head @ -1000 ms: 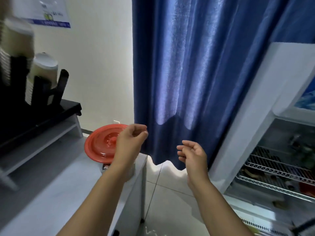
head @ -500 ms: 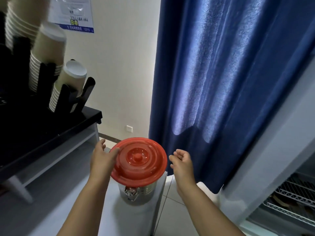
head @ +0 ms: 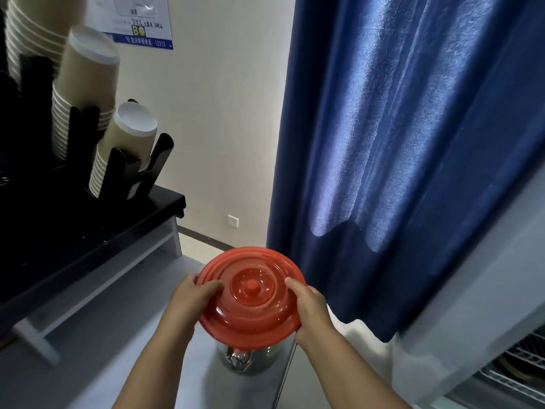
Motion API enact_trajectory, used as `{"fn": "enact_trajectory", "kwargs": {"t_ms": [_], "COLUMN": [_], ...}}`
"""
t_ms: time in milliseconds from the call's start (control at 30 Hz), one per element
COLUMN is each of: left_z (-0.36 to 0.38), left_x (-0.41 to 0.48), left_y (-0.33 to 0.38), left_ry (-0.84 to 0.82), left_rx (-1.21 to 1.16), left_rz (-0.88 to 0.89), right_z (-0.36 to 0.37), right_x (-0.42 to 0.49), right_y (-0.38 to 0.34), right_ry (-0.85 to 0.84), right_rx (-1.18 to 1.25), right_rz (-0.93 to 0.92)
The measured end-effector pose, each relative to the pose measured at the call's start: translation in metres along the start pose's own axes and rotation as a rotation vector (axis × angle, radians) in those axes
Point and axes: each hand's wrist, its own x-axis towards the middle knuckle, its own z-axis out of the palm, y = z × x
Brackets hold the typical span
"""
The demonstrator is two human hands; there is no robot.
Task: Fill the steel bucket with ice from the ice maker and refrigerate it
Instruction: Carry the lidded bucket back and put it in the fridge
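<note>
I am clasping the red lid (head: 250, 293) between my left hand (head: 188, 302) and right hand (head: 309, 305) over the steel bucket (head: 247, 357), judging refrigerating as not yet done.

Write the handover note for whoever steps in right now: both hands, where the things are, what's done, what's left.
Left hand: grips the red lid at its left rim.
Right hand: grips the lid's right rim.
Steel bucket: on the counter near its end, under the lid; contents hidden.
Fridge: at the right, open, wire shelves showing.
Done: cannot tell whether ice is in.
Left: check the fill, then probably carry the bucket into the fridge.
</note>
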Motion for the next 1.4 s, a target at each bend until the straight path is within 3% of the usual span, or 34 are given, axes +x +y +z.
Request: {"fn": "enact_trajectory", "kwargs": {"t_ms": [333,600,933,1400], "left_z": [0.014,0.077,0.231,0.495], "left_x": [0.003,-0.01,-0.07,-0.184], "left_y": [0.011,0.031,0.05,0.038], "left_ry": [0.011,-0.092,-0.307,-0.731], "left_rx": [-0.036,-0.018,0.025,0.046], "left_rz": [-0.01,0.068,0.141,0.065], "right_z": [-0.015,-0.08,-0.243,-0.523], "right_x": [0.008,0.006,-0.016,-0.048], "right_y": [-0.005,-0.029,-0.066,-0.094], "right_ry": [0.001,0.054,0.234,0.479], "right_rx": [0.045,0.13,0.272,0.397], "right_rz": [0.073,0.017,-0.082,-0.138]}}
